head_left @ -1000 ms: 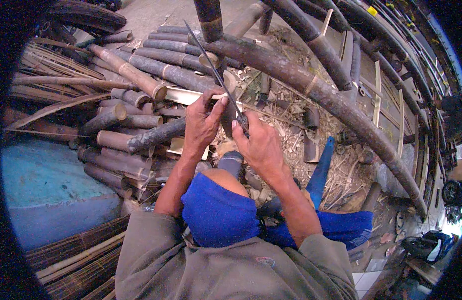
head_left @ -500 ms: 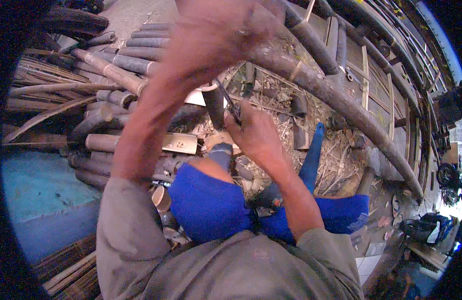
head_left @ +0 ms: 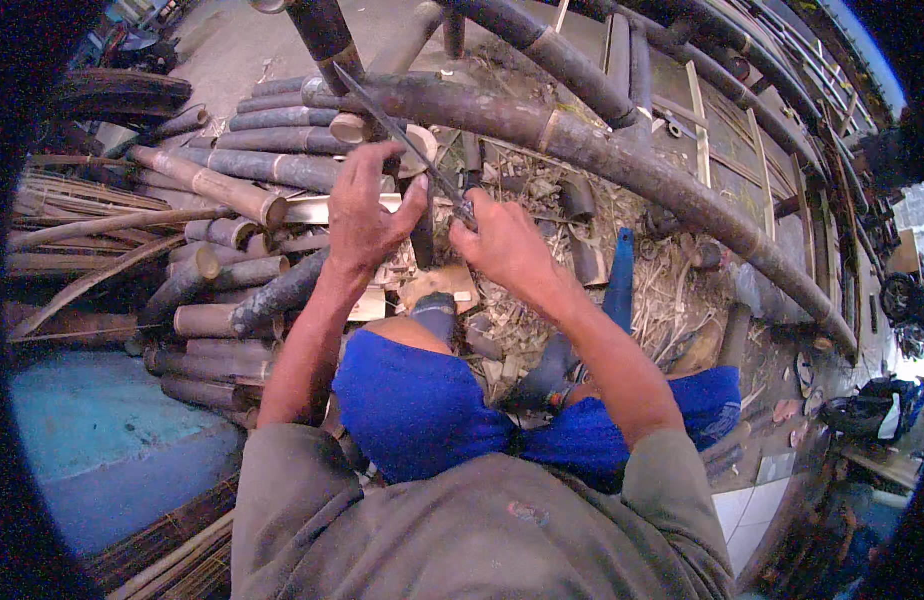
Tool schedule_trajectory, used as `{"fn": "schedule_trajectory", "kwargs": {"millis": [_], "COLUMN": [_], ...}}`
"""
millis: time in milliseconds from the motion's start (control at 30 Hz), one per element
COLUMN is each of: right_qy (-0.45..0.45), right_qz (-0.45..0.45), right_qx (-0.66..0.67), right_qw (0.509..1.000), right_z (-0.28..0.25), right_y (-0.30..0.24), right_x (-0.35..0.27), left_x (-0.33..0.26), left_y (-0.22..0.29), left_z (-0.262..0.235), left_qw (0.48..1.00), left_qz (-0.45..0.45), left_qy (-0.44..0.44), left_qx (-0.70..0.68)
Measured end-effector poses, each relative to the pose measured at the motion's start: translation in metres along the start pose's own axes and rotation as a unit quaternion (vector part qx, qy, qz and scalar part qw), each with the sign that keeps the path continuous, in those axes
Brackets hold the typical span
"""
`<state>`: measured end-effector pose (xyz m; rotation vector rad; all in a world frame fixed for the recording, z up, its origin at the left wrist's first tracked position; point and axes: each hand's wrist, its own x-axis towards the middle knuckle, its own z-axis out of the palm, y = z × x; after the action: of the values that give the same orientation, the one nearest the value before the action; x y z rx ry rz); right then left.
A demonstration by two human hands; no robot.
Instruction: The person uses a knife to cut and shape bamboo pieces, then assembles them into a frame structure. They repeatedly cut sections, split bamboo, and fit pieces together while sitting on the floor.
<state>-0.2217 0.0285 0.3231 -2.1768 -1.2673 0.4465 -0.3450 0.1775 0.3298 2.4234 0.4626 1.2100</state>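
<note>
beyond the blue shorts (head_left: 417, 410), the right hand (head_left: 512, 245) was clamped on the handle of a long knife (head_left: 400, 138), its blade slanting up and left; the left hand (head_left: 368, 208), thumb and forefinger apart, was just beside the blade; farther off, cut bamboo lengths (head_left: 282, 168) lay piled and a thick bamboo pole (head_left: 632, 168) slanted across

From afar I see a blue block (head_left: 122, 410) at eight o'clock, white floor tiles (head_left: 762, 510) at four, a dark wheel (head_left: 896, 297) at three, sandals (head_left: 804, 370) between those.
</note>
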Motion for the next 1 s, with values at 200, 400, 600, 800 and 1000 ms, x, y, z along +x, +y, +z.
{"fn": "schedule_trajectory", "kwargs": {"millis": [200, 400, 600, 800, 1000], "right_qy": [0.039, -0.078, -0.023, -0.136, -0.115], "right_qz": [-0.005, 0.043, 0.029, 0.123, 0.29], "right_qx": [-0.101, 0.09, -0.205, 0.02, 0.036], "right_qw": [0.994, 0.992, 0.978, 0.983, 0.95], "right_z": [-0.004, 0.035, 0.062, 0.1, 0.17], "right_y": [0.003, 0.034, 0.096, 0.121, 0.195], "right_x": [-0.005, -0.018, -0.034, -0.071, -0.093], "left_x": [-0.016, -0.014, -0.019, -0.011, 0.016], "left_y": [-0.018, -0.002, -0.001, -0.011, -0.016], "left_z": [0.009, 0.012, 0.032, 0.023, -0.034], "left_qw": [0.995, 0.986, 0.983, 0.969, 0.955], "left_qz": [-0.018, -0.045, -0.029, -0.154, -0.148], "left_qy": [-0.091, -0.131, -0.16, -0.123, 0.012], "left_qx": [-0.036, -0.093, -0.08, -0.148, -0.256]}}
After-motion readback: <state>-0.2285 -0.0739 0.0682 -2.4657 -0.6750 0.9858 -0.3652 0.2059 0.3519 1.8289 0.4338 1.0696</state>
